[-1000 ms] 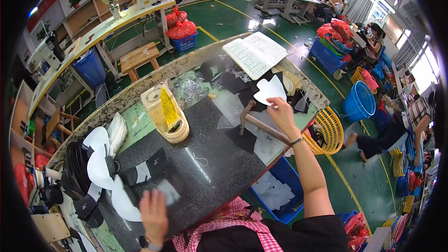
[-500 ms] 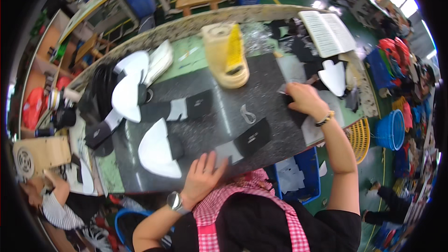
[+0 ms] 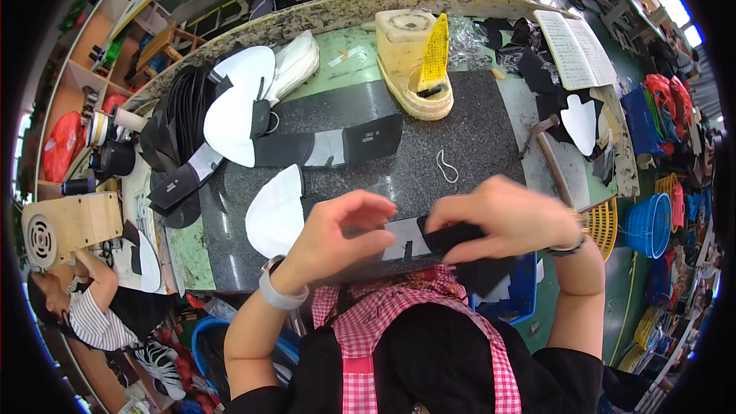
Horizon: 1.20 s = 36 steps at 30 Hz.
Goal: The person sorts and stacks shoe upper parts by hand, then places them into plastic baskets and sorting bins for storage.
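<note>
My left hand [image 3: 337, 234] is raised over the table's front edge, its thumb and fingers apart and curved, with nothing gripped. Beside it lies a white curved panel [image 3: 276, 211] with a black tab partly behind my fingers. Between my hands is a black strip with a grey middle section [image 3: 402, 239]. My right hand [image 3: 506, 218], blurred by motion, pinches black sheet material at that strip's right end. A dark flat piece [image 3: 489, 274] shows below this hand, over the table's edge; how it joins the rest is hidden.
A second grey-and-black strip [image 3: 330, 148] lies behind, beside stacked white panels [image 3: 230, 130]. A cream plastic holder [image 3: 414, 69] with a yellow mesh piece stands at the back. On the right are a hammer [image 3: 552, 161], an open notebook [image 3: 575, 50] and a yellow basket [image 3: 602, 222]. A co-worker [image 3: 96, 307] sits at left.
My right hand has come from the table's right side to the front, uncovering the hammer, and now holds black material. My left hand has lifted off the strip. The whole view has shifted.
</note>
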### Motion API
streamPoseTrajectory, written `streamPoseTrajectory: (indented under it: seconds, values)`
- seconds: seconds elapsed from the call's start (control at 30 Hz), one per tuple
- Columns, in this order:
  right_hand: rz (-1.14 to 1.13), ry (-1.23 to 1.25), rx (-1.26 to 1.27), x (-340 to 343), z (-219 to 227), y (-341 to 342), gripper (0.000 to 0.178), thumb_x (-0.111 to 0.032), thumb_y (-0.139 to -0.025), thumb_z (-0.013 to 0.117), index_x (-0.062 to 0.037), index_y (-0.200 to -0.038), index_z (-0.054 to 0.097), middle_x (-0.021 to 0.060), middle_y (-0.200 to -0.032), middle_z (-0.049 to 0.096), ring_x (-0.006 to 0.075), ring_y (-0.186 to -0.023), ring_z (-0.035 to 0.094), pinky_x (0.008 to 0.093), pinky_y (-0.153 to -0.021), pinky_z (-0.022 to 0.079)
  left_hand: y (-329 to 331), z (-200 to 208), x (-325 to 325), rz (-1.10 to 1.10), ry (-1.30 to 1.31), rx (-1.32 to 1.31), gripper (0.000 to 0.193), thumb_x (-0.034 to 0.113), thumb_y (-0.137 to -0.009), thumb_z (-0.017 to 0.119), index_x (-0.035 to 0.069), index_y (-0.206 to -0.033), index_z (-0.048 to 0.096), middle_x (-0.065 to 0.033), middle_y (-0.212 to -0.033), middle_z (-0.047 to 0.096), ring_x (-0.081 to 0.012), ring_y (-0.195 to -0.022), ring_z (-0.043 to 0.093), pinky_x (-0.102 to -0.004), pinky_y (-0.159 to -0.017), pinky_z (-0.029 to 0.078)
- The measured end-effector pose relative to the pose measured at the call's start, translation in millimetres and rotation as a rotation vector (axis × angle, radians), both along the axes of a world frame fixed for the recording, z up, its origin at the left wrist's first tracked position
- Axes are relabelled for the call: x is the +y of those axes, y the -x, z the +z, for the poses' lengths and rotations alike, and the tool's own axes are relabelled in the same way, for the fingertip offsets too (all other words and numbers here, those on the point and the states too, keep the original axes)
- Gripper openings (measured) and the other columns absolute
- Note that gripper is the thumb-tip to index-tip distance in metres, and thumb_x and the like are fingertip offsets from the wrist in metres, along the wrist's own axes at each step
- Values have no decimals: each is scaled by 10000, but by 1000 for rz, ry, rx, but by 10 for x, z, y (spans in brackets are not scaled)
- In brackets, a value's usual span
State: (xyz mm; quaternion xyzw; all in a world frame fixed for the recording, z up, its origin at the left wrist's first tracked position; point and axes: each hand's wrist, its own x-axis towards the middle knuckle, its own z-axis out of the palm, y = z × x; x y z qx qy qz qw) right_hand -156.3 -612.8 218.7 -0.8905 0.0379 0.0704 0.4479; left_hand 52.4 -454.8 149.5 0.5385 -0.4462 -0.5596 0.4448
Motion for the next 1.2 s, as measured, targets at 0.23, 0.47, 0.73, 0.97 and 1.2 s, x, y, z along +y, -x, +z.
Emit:
streamPoseTrajectory:
  seconds: [0.23,0.47,0.73,0.97,1.2]
  values:
    - [-241,-307,-78,167,-330,-28,280,-129,-726,743,6,-948,640,132,-825,661,241,-765,653,332,-700,497,394,-6,-204,-203,-133,491,472,-9,-752,758,7,-1157,516,-34,-1018,616,-45,-815,586,-187,-658,475]
    - [-761,-724,-213,384,-253,463,286,-60,-777,739,27,-1041,671,15,-887,631,87,-901,577,250,-757,476,794,-220,-228,-156,-64,477,270,45,-841,693,-9,-1086,594,-11,-867,646,-35,-739,593,-176,-645,484]
    - [-560,-151,230,740,-156,1081,281,-204,-723,787,21,-754,623,117,-595,539,204,-505,510,314,-501,407,1127,-123,-52,-335,246,151,230,122,-825,699,11,-989,583,-98,-880,634,-175,-740,646,-300,-654,518]
    - [-853,-659,340,686,-560,1932,116,-68,-750,772,6,-777,688,-21,-632,648,31,-565,574,181,-503,433,958,-267,277,-220,792,-263,255,-18,-718,693,60,-959,665,-82,-938,654,-241,-786,649,-324,-680,531]
    - [-572,-27,-184,1070,-152,836,738,-298,-623,856,-34,-1241,553,165,-1231,574,299,-1141,567,366,-949,453,699,-177,631,-59,430,-343,145,-23,-774,691,16,-912,669,-100,-814,683,-179,-707,676,-256,-638,533]
